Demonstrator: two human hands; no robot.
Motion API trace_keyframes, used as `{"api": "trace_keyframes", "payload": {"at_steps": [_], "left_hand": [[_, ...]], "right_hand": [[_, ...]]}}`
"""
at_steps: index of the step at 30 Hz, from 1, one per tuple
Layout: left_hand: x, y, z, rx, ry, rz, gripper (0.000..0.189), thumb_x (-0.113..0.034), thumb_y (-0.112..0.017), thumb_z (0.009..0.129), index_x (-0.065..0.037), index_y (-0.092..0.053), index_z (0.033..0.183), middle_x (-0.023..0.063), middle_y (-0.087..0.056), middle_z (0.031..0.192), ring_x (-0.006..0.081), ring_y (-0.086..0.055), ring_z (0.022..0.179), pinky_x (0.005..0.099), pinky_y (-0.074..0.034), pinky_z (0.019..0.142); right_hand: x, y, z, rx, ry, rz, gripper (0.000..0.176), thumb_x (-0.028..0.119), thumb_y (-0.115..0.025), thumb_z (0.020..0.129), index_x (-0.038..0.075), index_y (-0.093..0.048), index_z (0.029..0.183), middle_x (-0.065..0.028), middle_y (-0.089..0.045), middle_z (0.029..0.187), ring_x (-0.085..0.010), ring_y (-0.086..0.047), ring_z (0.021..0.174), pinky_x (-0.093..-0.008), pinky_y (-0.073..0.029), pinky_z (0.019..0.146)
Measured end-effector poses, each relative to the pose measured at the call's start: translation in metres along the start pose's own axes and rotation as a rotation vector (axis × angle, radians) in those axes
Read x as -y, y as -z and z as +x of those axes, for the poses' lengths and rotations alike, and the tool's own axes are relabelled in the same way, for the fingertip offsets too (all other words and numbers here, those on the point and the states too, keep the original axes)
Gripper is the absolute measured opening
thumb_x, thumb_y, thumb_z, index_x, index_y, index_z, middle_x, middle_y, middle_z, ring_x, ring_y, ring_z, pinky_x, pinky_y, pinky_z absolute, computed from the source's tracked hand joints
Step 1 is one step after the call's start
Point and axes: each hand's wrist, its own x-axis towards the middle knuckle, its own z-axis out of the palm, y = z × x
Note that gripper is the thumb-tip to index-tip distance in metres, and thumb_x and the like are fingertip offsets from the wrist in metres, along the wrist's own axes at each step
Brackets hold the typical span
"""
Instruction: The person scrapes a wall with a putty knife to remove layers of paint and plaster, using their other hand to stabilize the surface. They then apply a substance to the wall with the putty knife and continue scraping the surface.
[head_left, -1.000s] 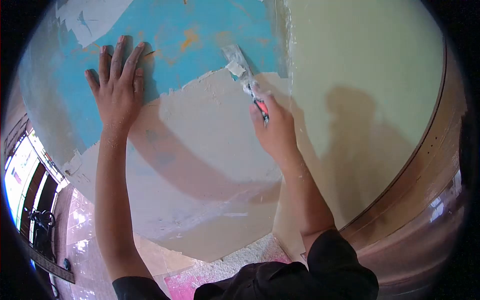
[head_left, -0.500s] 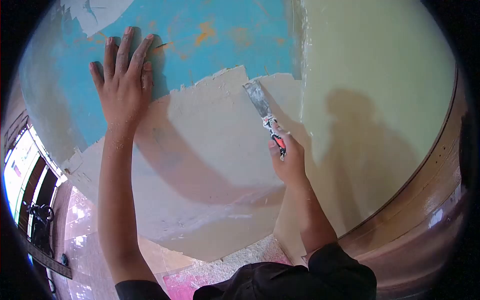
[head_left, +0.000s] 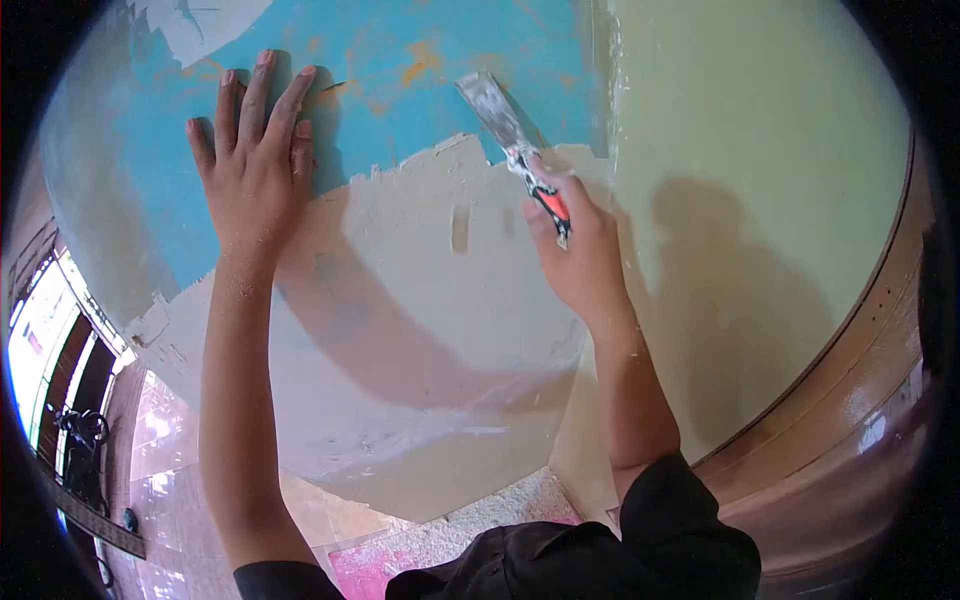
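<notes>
My left hand (head_left: 258,175) lies flat with spread fingers on the turquoise part of the wall (head_left: 400,115), which has orange patches. In my right hand (head_left: 580,240) is a putty knife (head_left: 490,105) with a red and black handle and a whitish, smeared blade. The blade is over the turquoise paint, above the ragged upper edge of the beige bare area (head_left: 420,270). Whether the blade touches the wall cannot be made out. Below the edge, a small narrow mark (head_left: 460,229) shows on the beige surface.
A pale green wall (head_left: 770,120) meets this one at a corner on the right. White flakes (head_left: 500,510) cover a pink sheet (head_left: 365,570) on the floor below. At lower left are shiny tiles (head_left: 165,490) and a bright opening (head_left: 40,340).
My right hand has moved the putty knife up and slightly left, from the beige edge onto the turquoise paint. The left hand stays flat, shifted slightly in view.
</notes>
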Motion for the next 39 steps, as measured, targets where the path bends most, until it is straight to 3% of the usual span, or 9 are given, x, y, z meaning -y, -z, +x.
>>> {"api": "trace_keyframes", "payload": {"at_steps": [2, 8, 11, 18, 20, 32, 39], "left_hand": [[0.000, -0.001, 0.000, -0.065, -0.018, -0.071, 0.044, -0.041, -0.041, 0.107, -0.044, -0.042, 0.151, -0.0082, -0.030, 0.164, 0.0235, -0.023, 0.153, 0.0616, -0.011, 0.124], [-0.003, 0.005, 0.002, -0.001, 0.000, -0.007, 0.044, -0.040, -0.042, 0.107, -0.042, -0.043, 0.150, -0.0073, -0.032, 0.163, 0.0248, -0.025, 0.153, 0.0620, -0.014, 0.123], [-0.004, 0.004, 0.002, -0.017, 0.000, -0.020, 0.044, -0.039, -0.043, 0.106, -0.041, -0.043, 0.151, -0.0072, -0.032, 0.163, 0.0251, -0.025, 0.153, 0.0626, -0.014, 0.122], [-0.002, 0.004, 0.002, -0.048, -0.011, -0.064, 0.046, -0.037, -0.046, 0.105, -0.041, -0.042, 0.151, -0.0069, -0.033, 0.163, 0.0257, -0.026, 0.152, 0.0637, -0.017, 0.121], [-0.001, 0.005, 0.002, -0.031, -0.014, -0.072, 0.046, -0.036, -0.047, 0.105, -0.040, -0.043, 0.150, -0.0067, -0.034, 0.162, 0.0264, -0.027, 0.152, 0.0647, -0.018, 0.120], [-0.002, 0.004, 0.002, -0.056, -0.008, -0.100, 0.045, -0.037, -0.046, 0.105, -0.040, -0.043, 0.150, -0.0058, -0.032, 0.163, 0.0276, -0.027, 0.152, 0.0660, -0.017, 0.120], [-0.003, 0.006, 0.002, -0.034, -0.005, -0.099, 0.046, -0.035, -0.046, 0.105, -0.041, -0.042, 0.151, -0.0064, -0.032, 0.163, 0.0271, -0.027, 0.152, 0.0654, -0.016, 0.121]], "right_hand": [[-0.014, -0.001, -0.018, 0.013, -0.024, 0.023, 0.040, 0.011, -0.065, 0.096, 0.007, -0.057, 0.135, -0.0176, -0.070, 0.101, -0.0336, -0.070, 0.088, -0.0384, -0.053, 0.078], [-0.053, -0.017, -0.075, -0.040, 0.021, 0.052, 0.038, 0.011, -0.066, 0.095, 0.007, -0.060, 0.132, -0.0173, -0.069, 0.104, -0.0323, -0.069, 0.090, -0.0381, -0.054, 0.082], [-0.049, -0.027, -0.084, -0.041, 0.002, -0.041, 0.041, 0.010, -0.068, 0.092, 0.007, -0.060, 0.132, -0.0168, -0.069, 0.100, -0.0336, -0.069, 0.089, -0.0421, -0.055, 0.078], [-0.001, -0.026, -0.012, -0.033, 0.017, -0.105, 0.041, 0.011, -0.068, 0.092, 0.009, -0.059, 0.132, -0.0186, -0.069, 0.100, -0.0369, -0.068, 0.089, -0.0453, -0.054, 0.076], [0.005, -0.020, 0.008, -0.050, 0.120, -0.102, 0.042, 0.011, -0.066, 0.094, 0.010, -0.058, 0.134, -0.0196, -0.070, 0.101, -0.0381, -0.068, 0.091, -0.0454, -0.053, 0.077], [-0.042, -0.023, -0.083, -0.004, 0.045, 0.007, 0.043, 0.007, -0.068, 0.092, 0.009, -0.060, 0.134, -0.0170, -0.069, 0.107, -0.0301, -0.069, 0.090, -0.0394, -0.055, 0.081], [0.005, -0.029, -0.022, -0.025, 0.071, -0.128, 0.044, 0.008, -0.067, 0.092, 0.011, -0.059, 0.135, -0.0180, -0.068, 0.098, -0.0347, -0.068, 0.088, -0.0433, -0.054, 0.075]]}}
